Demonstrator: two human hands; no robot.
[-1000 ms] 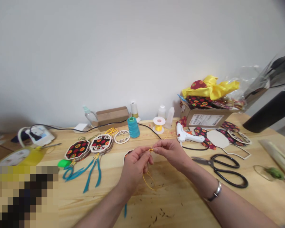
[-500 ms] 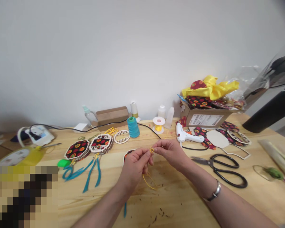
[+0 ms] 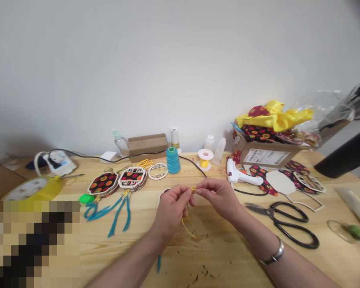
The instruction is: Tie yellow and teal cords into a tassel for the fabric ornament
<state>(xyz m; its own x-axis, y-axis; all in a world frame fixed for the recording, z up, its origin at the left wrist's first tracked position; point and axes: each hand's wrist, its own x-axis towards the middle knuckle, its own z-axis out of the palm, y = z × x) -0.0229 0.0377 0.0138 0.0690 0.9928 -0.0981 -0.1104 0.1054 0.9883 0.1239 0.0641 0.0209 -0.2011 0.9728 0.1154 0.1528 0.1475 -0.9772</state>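
The right hand [image 3: 222, 197] has eased its fingertips slightly away from the left hand's [image 3: 173, 204], so the small loop of yellow cord [image 3: 193, 188] between them shows across a wider gap. With the camera turned, the scissors [image 3: 270, 212] beyond the right hand appear farther right.

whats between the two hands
In the head view, a small loop of yellow cord lies between the left hand and right hand.

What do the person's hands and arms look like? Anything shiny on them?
The left hand and right hand are gloveless. No sleeves show on the left forearm or right forearm. The right wrist wears a curved, shiny silver-coloured band with a dark part; maybe a watch or bracelet.
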